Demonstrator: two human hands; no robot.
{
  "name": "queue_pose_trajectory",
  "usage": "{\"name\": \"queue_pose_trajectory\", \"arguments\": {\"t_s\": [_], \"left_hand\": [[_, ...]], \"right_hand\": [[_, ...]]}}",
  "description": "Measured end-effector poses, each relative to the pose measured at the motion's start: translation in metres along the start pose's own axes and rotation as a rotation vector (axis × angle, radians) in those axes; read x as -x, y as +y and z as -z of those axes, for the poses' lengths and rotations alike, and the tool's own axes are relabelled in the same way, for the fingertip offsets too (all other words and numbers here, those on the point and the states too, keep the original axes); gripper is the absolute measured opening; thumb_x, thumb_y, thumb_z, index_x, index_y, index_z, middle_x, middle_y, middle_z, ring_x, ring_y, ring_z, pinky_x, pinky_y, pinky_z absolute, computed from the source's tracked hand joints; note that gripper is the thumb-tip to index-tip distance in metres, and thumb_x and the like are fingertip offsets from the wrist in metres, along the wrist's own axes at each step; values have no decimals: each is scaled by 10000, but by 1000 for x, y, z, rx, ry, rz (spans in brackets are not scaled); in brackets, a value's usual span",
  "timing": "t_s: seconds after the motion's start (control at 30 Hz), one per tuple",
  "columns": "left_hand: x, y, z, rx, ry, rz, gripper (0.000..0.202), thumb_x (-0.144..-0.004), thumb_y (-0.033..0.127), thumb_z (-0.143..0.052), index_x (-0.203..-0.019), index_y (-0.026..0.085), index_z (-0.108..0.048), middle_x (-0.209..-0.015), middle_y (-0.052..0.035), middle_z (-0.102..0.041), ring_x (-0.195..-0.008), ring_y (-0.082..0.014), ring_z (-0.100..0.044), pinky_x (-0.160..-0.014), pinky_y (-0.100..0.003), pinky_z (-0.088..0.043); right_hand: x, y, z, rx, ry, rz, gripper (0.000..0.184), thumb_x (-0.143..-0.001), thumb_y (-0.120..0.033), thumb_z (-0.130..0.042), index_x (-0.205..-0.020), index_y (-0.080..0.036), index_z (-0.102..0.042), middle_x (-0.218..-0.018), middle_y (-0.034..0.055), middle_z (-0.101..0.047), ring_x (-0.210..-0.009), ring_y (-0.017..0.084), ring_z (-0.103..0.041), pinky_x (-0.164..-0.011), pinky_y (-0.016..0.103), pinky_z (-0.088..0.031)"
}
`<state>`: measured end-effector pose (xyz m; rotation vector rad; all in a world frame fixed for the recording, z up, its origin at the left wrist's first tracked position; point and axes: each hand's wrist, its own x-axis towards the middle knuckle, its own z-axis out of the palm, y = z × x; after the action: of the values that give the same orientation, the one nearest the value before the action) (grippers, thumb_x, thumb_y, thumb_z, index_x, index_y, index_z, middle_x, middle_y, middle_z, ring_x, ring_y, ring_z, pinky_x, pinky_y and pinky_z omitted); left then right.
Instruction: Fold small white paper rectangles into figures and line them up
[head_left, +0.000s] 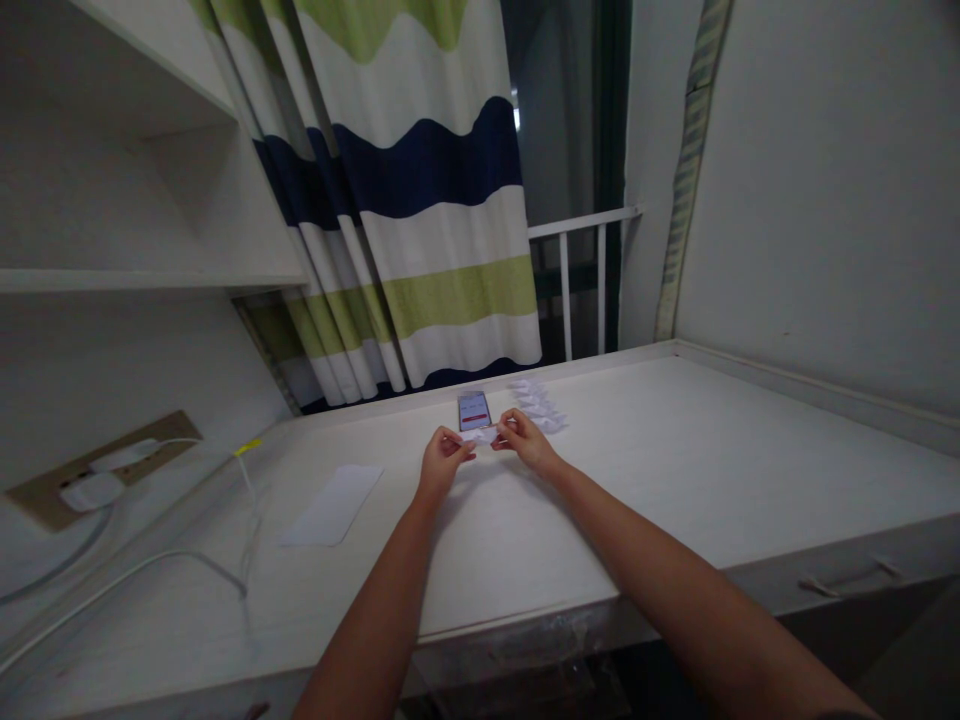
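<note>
Between my two hands is a small piece of folded white paper [480,436], held up over the desk. My left hand [445,458] pinches its left end with thumb and fingers. At the other end, my right hand [520,438] grips the paper in a pinch as well. Just behind the paper stands a phone [474,409] with a lit screen, its lower edge partly covered. A cluster of folded white paper pieces [541,406] lies behind and to the right of my right hand. The exact shape of the held paper is too small to make out.
White paper sheets [334,506] lie flat on the desk [675,450] at the left. White cables [187,553] run from plugs in a wall socket [105,470] across the left side. A striped curtain [442,200] hangs behind, and a shelf [150,280] juts out at upper left.
</note>
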<state>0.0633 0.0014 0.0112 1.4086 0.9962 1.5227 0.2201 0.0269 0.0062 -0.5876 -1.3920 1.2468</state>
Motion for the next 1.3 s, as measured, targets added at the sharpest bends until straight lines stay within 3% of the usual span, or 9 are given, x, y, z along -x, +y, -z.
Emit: {"name": "queue_pose_trajectory", "arguments": {"t_s": [0.3,0.5,0.6,0.9,1.07,1.3], "left_hand": [[0,-1,-1,-41,61,-91,345,-523,308,-704,-643,164,-414,-564,56,-526,-555,-95,-555,-560,-261,-502],[0,-3,1,-163,-27,-141,253,-567,296,-678,-670,155,-495,-633,33,-553,-560,-89,-555,-553,-218,-471],[1,-2,1,-222,-69,-163,190,-606,288,-649,-682,149,-543,-672,17,-569,-581,-92,-561,-570,-215,-471],[4,-2,3,-386,-135,-236,185,-621,269,-638,-763,152,-621,-819,-38,-629,-740,-145,-595,-663,-276,-515],[2,-7,6,-472,-155,-314,107,-637,218,-611,-718,157,-643,-953,-81,-608,-880,-185,-571,-636,-281,-528],[1,-7,5,-483,-112,-307,95,-634,226,-616,-684,152,-650,-828,-68,-634,-755,-163,-595,-609,-274,-524]], "right_hand": [[2,-4,0,0,-27,28,311,-661,-447,-578,-729,-202,-399,-680,-38,-551,-612,94,-568,-602,263,-483],[6,-8,1,456,-102,213,302,-645,-321,-615,-902,-177,-547,-940,46,-571,-663,100,-551,-569,235,-467],[7,-7,2,585,-134,269,276,-647,-299,-619,-878,-150,-599,-920,67,-581,-709,122,-564,-580,235,-478],[4,0,5,605,-117,314,179,-663,-250,-614,-800,-139,-641,-855,69,-602,-746,136,-584,-666,268,-507],[3,1,6,609,-130,300,149,-647,-204,-627,-778,-134,-642,-829,66,-608,-737,138,-587,-673,271,-505],[1,1,6,640,-115,285,70,-624,-181,-646,-676,-135,-654,-871,74,-609,-738,141,-591,-689,273,-494]]}}
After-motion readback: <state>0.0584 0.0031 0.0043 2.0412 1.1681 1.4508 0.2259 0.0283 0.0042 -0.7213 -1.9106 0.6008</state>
